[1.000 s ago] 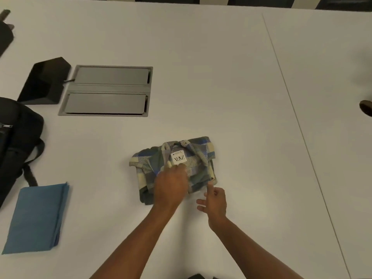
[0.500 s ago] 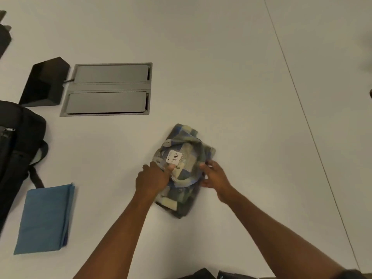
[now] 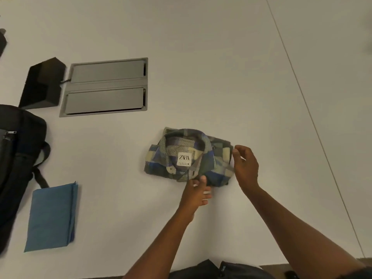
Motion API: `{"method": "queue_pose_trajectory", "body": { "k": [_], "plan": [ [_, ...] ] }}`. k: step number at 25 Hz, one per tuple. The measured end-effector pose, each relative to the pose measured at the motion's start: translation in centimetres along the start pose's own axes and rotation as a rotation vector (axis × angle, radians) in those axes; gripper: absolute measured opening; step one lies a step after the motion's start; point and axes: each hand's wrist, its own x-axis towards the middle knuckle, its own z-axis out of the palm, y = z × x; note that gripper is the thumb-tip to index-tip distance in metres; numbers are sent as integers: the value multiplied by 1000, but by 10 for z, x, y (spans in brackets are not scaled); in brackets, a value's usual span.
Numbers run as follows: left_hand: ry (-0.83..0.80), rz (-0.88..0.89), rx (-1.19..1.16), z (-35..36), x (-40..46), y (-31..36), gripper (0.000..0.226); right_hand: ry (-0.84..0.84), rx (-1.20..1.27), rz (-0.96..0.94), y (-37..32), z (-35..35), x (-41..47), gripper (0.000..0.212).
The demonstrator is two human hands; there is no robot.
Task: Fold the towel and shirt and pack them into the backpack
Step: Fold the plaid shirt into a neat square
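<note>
White table (image 3: 201,57) with grey hatch (image 3: 106,87); both hands, left (image 3: 196,193) and right (image 3: 245,168), loose-fingered beside folded shirt (image 3: 187,156).

White surface (image 3: 201,57) has the folded plaid shirt (image 3: 189,157), blue towel (image 3: 51,217), black backpack (image 3: 18,158), a black box (image 3: 42,83) lying on it.
</note>
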Motion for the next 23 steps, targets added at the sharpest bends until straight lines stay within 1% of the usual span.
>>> {"method": "queue_pose_trajectory", "body": {
  "k": [2, 3, 5, 6, 7, 8, 9, 10, 11, 12, 13, 14, 16, 17, 20, 23],
  "plan": [
    [-53, -7, 85, 14, 2, 6, 36, 88, 30, 44, 4, -4, -4, 20],
    [-99, -29, 140, 16, 3, 8, 39, 93, 27, 61, 8, -6, -7, 21],
    [-167, -47, 257, 6, 3, 16, 36, 14, -1, 58, 17, -8, -14, 26],
    [-162, -65, 305, -7, 4, 20, 29, -41, 3, 63, 20, -8, -14, 29],
    [-97, -62, 357, -21, 2, 26, 24, -90, 12, 75, 22, -8, -12, 32],
    [57, -11, 422, -37, 3, 27, 23, -124, 6, 76, 22, -7, -9, 34],
    [289, 83, 513, -55, 6, 27, 24, -141, -16, 64, 21, -6, -4, 35],
    [559, 217, 605, -73, 7, 27, 23, -143, -52, 44, 20, -5, 2, 33],
    [756, 365, 624, -89, 9, 28, 20, -134, -85, 16, 18, -5, 7, 31],
    [835, 489, 608, -102, 15, 28, 17, -123, -110, -19, 15, -5, 9, 29],
    [818, 559, 587, -113, 22, 29, 22, -111, -123, -62, 12, -4, 10, 26],
    [742, 572, 565, -121, 30, 32, 30, -96, -125, -105, 10, -4, 10, 23],
    [613, 499, 535, -128, 42, 39, 40, -68, -120, -157, 7, -4, 7, 17],
    [596, 487, 533, -129, 45, 41, 39, -54, -121, -168, 4, -3, 5, 14],
    [649, 565, 573, -132, 50, 41, 31, -31, -190, -223, 3, -2, 7, 14],
    [695, 643, 588, -129, 49, 46, 23, -71, -305, -444, 1, -7, 10, 25]
  ]
}}
